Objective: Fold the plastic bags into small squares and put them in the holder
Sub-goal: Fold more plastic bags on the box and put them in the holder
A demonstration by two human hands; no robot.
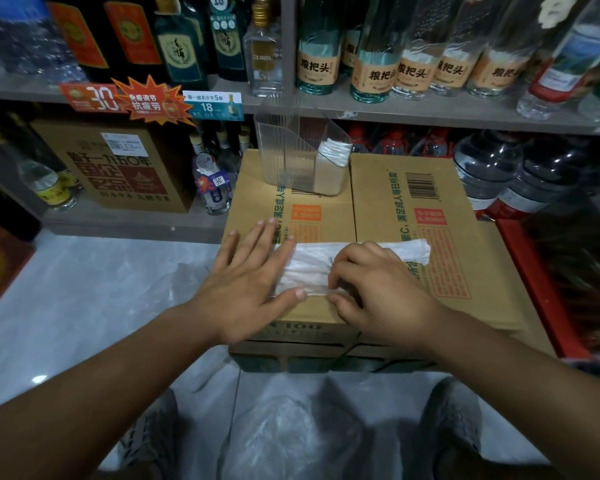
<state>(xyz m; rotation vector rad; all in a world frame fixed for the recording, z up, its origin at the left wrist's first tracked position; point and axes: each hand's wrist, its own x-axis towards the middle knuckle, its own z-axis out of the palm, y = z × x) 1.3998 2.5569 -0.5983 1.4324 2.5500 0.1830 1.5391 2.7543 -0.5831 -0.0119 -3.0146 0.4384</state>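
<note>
I am pinning the strip-folded plastic bag by the cardboard box's near edge with my left hand, fingers spread flat. My right hand is pinching its near hem, so I am keeping edges aligned and creasing firmly.

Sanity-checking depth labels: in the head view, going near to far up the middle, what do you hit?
Loose plastic bag between the knees → folded bag on the cardboard box → clear holder → bottles on the shelf.
</note>
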